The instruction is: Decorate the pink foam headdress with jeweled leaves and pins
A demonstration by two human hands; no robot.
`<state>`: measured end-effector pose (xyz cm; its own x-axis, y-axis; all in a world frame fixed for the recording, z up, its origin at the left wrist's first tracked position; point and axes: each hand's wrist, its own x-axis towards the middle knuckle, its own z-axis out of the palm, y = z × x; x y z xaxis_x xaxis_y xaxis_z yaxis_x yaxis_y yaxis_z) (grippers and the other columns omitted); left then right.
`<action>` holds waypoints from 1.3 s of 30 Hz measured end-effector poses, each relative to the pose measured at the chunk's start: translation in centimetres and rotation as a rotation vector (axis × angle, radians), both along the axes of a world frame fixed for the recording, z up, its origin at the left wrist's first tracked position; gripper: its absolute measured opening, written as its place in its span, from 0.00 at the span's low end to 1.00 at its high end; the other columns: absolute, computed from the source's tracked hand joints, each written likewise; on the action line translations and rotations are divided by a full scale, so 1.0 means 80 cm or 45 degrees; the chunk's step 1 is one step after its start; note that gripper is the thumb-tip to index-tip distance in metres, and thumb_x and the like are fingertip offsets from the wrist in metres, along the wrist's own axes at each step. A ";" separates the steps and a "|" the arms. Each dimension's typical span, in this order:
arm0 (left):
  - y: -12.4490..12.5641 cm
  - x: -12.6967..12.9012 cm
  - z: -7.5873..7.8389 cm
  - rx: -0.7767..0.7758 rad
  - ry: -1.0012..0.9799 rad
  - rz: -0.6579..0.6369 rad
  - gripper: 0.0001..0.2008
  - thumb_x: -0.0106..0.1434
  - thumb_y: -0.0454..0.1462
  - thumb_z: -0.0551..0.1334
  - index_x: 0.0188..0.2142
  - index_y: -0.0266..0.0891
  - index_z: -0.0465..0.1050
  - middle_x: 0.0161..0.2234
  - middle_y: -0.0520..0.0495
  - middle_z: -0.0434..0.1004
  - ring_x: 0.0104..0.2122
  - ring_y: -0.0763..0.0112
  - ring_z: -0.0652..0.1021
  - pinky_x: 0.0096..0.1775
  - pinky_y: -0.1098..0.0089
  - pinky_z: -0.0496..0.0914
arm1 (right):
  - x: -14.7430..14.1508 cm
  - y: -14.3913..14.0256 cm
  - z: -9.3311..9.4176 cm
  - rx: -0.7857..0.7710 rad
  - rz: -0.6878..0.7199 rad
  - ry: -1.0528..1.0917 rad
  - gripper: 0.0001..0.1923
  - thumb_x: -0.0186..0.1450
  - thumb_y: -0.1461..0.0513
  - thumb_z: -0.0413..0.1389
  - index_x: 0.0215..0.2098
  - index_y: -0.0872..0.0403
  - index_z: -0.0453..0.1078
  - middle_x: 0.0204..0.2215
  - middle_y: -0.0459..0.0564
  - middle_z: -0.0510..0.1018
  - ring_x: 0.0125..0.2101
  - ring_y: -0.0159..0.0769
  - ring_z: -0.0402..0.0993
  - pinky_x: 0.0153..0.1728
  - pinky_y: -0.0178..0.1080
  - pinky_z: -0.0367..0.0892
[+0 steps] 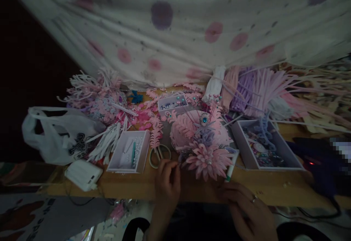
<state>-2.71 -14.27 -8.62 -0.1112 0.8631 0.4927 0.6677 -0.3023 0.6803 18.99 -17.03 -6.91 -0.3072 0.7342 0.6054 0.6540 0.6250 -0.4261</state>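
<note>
My left hand (168,182) is at the front edge of the table, its fingers curled in a pinch just below the scissors (152,159). Whatever it pinches, if anything, is too dark and small to make out. My right hand (248,206), with a ring on one finger, hangs over the table edge, fingers stretched loosely and apart from the thumb. Between and beyond the hands lies a pink fluffy flower (208,159) with pointed petals. Behind it stands a pink decorated piece (182,129) with a blue gem ornament (204,119). A white tube with a green end (232,166) lies beside the flower.
White boxes hold beads (144,153), small gems (173,104) and ornaments (285,168). Bundles of coloured pipe cleaners (249,91) lie at the back right. A plastic bag (55,135) and a white power bank (83,175) sit left; a dark glue gun (319,171) lies right.
</note>
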 end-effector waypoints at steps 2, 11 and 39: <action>-0.001 -0.006 0.003 -0.038 0.055 -0.096 0.08 0.66 0.29 0.56 0.39 0.40 0.73 0.34 0.49 0.73 0.35 0.71 0.76 0.37 0.73 0.71 | 0.000 0.000 0.000 -0.005 0.005 -0.006 0.09 0.67 0.68 0.46 0.37 0.52 0.67 0.34 0.48 0.75 0.37 0.29 0.76 0.38 0.27 0.70; 0.005 -0.015 0.017 -0.042 0.431 -0.306 0.11 0.69 0.33 0.54 0.43 0.38 0.74 0.32 0.46 0.74 0.33 0.67 0.76 0.35 0.68 0.72 | -0.001 0.007 0.007 0.019 0.040 0.068 0.11 0.66 0.69 0.47 0.38 0.51 0.69 0.33 0.46 0.78 0.34 0.31 0.78 0.32 0.29 0.72; 0.001 -0.009 0.016 0.087 0.308 -0.254 0.09 0.65 0.29 0.59 0.43 0.38 0.72 0.39 0.44 0.78 0.40 0.67 0.77 0.44 0.67 0.72 | -0.013 0.011 0.010 0.013 -0.043 0.157 0.10 0.69 0.69 0.50 0.44 0.54 0.70 0.44 0.51 0.74 0.47 0.33 0.71 0.50 0.35 0.65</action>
